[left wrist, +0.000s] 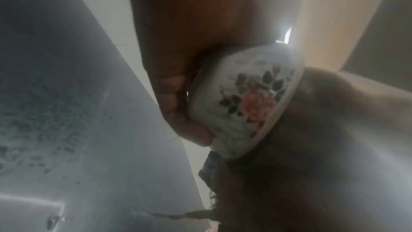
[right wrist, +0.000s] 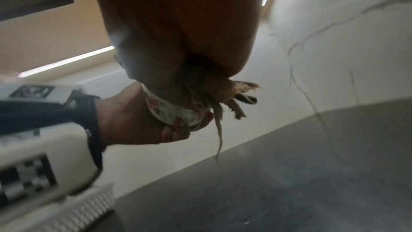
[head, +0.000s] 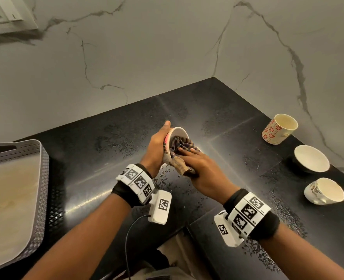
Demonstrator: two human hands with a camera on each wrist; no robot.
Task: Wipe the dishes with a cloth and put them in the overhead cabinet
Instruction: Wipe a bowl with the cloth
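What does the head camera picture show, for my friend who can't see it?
The left hand holds a tilted bowl over a black counter while the right hand pushes a cloth inside it. Two cups and another bowl wait on the right; a basket sits left.

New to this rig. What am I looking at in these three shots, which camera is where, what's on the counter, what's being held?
There is no robot here: a person works with bare hands and wears marker bands with a small camera on each wrist, plus a camera on the head.

The wide picture is from the head, looking down at a black counter. The other two come from the left and right wrists, looking along each hand, so they are close and blurry.

The left hand grips a flowered bowl, tilted on its side above the counter. The right hand presses a cloth into it, wiping the inside.

On the counter to the right stand a red-patterned cup, a white bowl and another cup. A grey basket sits at the left.
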